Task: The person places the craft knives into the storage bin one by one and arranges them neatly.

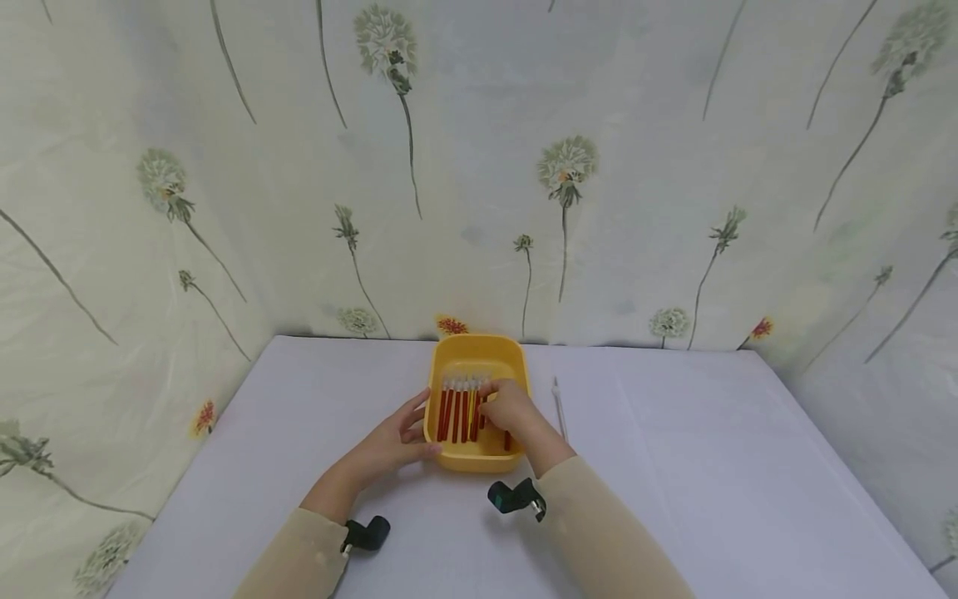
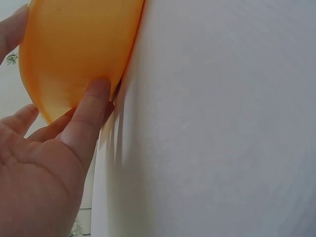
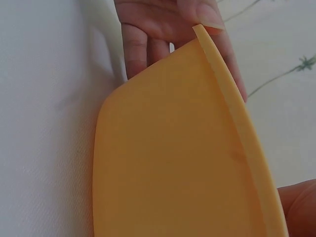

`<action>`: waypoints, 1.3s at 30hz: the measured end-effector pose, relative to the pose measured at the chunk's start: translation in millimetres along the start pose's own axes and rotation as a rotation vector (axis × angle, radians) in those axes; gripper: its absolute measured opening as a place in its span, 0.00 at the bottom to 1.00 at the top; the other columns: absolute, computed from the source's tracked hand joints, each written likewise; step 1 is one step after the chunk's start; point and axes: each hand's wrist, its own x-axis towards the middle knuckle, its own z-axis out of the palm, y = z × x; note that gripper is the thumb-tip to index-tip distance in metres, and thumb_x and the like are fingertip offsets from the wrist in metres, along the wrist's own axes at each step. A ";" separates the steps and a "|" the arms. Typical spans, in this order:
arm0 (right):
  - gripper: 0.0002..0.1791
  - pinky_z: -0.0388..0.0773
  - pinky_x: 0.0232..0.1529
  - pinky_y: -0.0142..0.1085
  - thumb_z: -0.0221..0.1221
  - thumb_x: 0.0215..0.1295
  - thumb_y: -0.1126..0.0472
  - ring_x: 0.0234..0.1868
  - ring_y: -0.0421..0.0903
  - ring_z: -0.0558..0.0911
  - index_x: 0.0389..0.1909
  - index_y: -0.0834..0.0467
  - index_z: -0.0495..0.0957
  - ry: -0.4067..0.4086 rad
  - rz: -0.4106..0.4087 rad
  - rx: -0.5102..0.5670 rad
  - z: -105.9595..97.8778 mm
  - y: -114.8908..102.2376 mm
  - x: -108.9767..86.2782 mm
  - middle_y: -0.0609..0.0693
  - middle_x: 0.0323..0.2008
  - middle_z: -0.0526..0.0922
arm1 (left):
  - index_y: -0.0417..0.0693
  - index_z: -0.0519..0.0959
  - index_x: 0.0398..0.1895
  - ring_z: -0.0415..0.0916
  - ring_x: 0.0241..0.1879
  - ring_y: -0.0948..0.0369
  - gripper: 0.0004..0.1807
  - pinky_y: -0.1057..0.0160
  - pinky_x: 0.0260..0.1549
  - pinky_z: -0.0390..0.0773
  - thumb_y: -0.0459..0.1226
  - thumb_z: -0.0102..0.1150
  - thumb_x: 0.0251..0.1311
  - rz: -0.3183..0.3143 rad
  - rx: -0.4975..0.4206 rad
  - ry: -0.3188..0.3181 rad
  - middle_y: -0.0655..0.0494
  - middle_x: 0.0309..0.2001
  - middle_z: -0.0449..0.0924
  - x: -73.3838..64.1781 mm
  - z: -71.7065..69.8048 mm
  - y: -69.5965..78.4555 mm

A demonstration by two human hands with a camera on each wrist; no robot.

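Observation:
A yellow plastic tray (image 1: 479, 462) sits near the back of the table. Inside it several slim red pen-like sticks (image 1: 456, 416) with pale clear tops lie side by side. My left hand (image 1: 392, 441) holds the tray at its near left corner, thumb at the rim and fingers along the outer wall. Reaching over the right rim, my right hand (image 1: 515, 409) pinches the upper part of a red stick with thumb and fingers. Another dark red stick (image 1: 507, 441) shows partly under that hand. In the right wrist view the tray wall (image 3: 168, 148) hides its fingertips.
A thin clear stick with a pointed tip (image 1: 559, 408) lies on the white table (image 1: 674, 466) to the right of the tray, partly behind the right wrist. A flower-printed cloth (image 1: 479, 166) hangs behind the table's back edge.

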 end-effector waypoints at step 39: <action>0.18 0.84 0.49 0.44 0.58 0.72 0.62 0.48 0.57 0.81 0.60 0.61 0.76 0.018 -0.063 0.122 -46.8 -0.1 -28.7 0.57 0.44 0.77 | 0.66 0.49 0.81 0.67 0.69 0.49 0.54 0.47 0.65 0.68 0.43 0.74 0.57 -0.004 -0.021 -0.017 0.49 0.77 0.56 0.9 -1.0 -1.5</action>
